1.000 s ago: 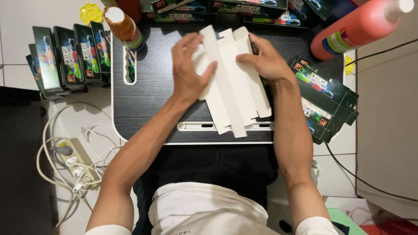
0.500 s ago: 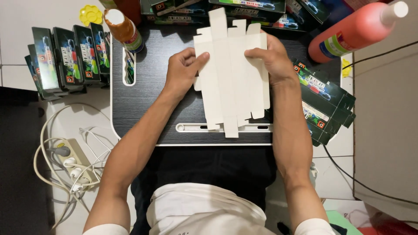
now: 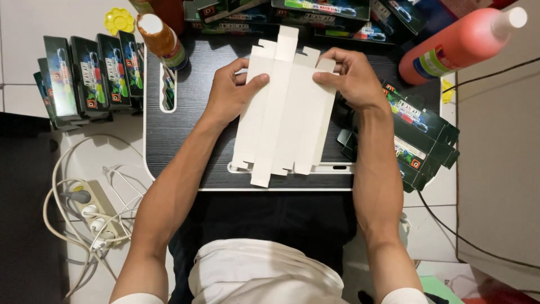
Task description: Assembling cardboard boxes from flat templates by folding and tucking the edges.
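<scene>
The flat white card box [image 3: 284, 107] is lying in the middle of the frame on the black counter [image 3: 169, 135]. The left hand [image 3: 230, 93] and right hand [image 3: 351, 79] are each pinching a top edge, fingers clamped on the card. It could crease crookedly if one hand pulls harder. An elbow could knock the orange bottle [image 3: 160, 36] at upper left.

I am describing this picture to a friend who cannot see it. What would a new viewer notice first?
First, the flat white carton blank at the centre of the black lap desk, held along its edges by the left hand and the right hand. Next, the big red-orange bottle lying at the upper right, and the row of dark printed boxes standing at the left.
</scene>
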